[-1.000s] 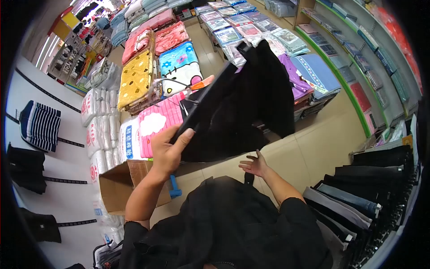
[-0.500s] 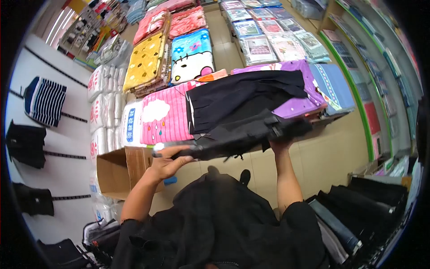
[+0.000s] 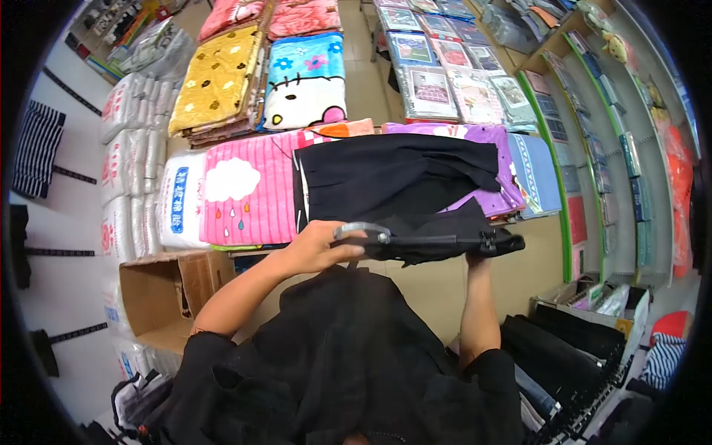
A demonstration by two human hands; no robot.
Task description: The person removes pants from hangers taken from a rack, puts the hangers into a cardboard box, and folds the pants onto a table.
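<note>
A clothes hanger (image 3: 423, 240) with a dark bar, a pale curved end and a clip spans the space between my hands. Black cloth, seemingly a garment (image 3: 423, 254), hangs along it. My left hand (image 3: 322, 246) is closed around the hanger's pale end. At the other end my right hand (image 3: 478, 262) grips the garment from below, its fingers mostly hidden by the cloth. Just beyond, black trousers (image 3: 400, 170) lie spread over a pink striped blanket (image 3: 245, 189) and a purple blanket (image 3: 512, 178).
Folded yellow (image 3: 219, 78) and blue cartoon blankets (image 3: 305, 81) are stacked farther back. An open cardboard box (image 3: 159, 293) stands at left beside white packs (image 3: 119, 163). Dark clothes (image 3: 556, 356) hang at lower right. Packaged bedding (image 3: 430, 89) and shelves (image 3: 593, 148) line the right.
The hanger and garment have shifted slightly right and now appear sharper. My left hand has moved right and up. The view has shifted, showing more of the right-hand shelves.
</note>
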